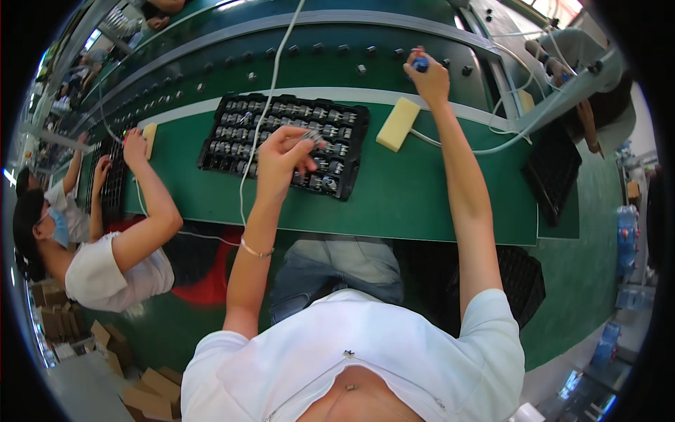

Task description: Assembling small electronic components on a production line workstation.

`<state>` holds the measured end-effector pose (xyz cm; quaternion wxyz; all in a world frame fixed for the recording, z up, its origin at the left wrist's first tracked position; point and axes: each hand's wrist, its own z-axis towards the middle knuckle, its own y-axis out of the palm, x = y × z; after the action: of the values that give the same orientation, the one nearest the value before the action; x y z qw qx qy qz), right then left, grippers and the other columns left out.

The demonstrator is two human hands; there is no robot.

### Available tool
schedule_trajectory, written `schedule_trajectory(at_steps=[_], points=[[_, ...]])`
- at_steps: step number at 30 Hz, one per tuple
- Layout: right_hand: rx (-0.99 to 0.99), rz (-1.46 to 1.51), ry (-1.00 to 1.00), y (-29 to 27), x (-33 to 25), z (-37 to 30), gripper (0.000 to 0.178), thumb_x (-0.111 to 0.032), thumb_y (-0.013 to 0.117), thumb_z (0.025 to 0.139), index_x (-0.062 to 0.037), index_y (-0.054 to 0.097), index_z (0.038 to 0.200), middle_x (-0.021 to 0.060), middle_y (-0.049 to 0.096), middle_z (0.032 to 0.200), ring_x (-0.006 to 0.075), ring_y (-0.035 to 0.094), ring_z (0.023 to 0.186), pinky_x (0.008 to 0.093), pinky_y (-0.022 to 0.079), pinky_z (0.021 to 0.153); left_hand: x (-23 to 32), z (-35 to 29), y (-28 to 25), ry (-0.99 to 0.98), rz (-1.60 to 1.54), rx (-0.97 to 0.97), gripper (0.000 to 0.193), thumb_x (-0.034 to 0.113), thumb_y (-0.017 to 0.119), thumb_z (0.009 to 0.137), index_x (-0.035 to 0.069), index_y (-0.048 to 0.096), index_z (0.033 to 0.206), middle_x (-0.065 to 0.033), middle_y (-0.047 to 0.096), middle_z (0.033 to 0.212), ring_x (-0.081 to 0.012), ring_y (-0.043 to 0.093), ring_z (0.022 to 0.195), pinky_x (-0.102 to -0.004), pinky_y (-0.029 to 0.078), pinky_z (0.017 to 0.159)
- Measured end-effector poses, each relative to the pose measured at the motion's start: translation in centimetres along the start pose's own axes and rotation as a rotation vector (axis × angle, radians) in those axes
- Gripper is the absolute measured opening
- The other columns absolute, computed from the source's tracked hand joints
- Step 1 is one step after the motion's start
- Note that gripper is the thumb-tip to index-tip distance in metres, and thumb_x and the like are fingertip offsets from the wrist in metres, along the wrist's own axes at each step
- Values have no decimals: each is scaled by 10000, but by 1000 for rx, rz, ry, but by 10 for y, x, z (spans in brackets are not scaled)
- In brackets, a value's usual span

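Above the right part of a black tray [211,151] filled with rows of small metal parts, my left hand [281,156] is closed, thumb and fingers pinching a small silvery metal part [311,136]. My right hand [432,79] reaches out to the far belt [309,69], its fingers wrapped round a small blue object with a red end [420,64]; its exact kind is unclear. A pale yellow block [399,125] lies on the green table [422,190] between the tray and my right forearm.
Small dark parts stand in a line along the belt, with a few silvery ones nearer. A white cable [280,53] hangs across the tray, and a pale hose [485,152] curves past my right forearm. At left, a masked person [116,264] works. Another black tray [552,176] leans at right.
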<state>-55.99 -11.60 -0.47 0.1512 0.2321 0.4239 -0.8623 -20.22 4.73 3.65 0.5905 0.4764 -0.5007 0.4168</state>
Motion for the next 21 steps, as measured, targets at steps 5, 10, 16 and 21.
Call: schedule_trajectory(at_steps=[5, 10, 16, 21], points=[[-380, 1025, 201, -57, -102, -71, 342, -281, 736, 832, -35, 693, 1066, 11, 653, 826, 79, 592, 637, 209, 428, 529, 14, 11, 36, 71, -60, 29, 148, 59, 702, 869, -26, 618, 956, -137, 736, 841, -130, 671, 590, -202, 488, 499], [-585, 1241, 313, -80, -144, -121, 370, -227, 736, 841, -23, 636, 1132, 25, 655, 890, 67, 602, 671, 200, 445, 515, 15, 7, 60, 92, -35, 41, 175, 32, 738, 837, -31, 622, 952, -123, 726, 825, -139, 699, 659, -209, 517, 551], [-680, 1259, 386, -79, -140, -133, 350, -228, 730, 850, -36, 630, 1125, 33, 658, 898, 74, 609, 703, 208, 453, 532, 12, 5, 60, 77, -7, 21, 199, 45, 762, 822, -27, 618, 939, -116, 717, 803, -141, 701, 670, -219, 526, 548], [-874, 1298, 456, -73, -129, -132, 400, -248, 717, 867, -40, 597, 1187, 35, 664, 929, 79, 611, 710, 205, 451, 530, 12, 10, 48, -57, -71, -91, 229, 98, 783, 812, 3, 592, 895, -83, 686, 743, -109, 646, 594, -220, 495, 500]])
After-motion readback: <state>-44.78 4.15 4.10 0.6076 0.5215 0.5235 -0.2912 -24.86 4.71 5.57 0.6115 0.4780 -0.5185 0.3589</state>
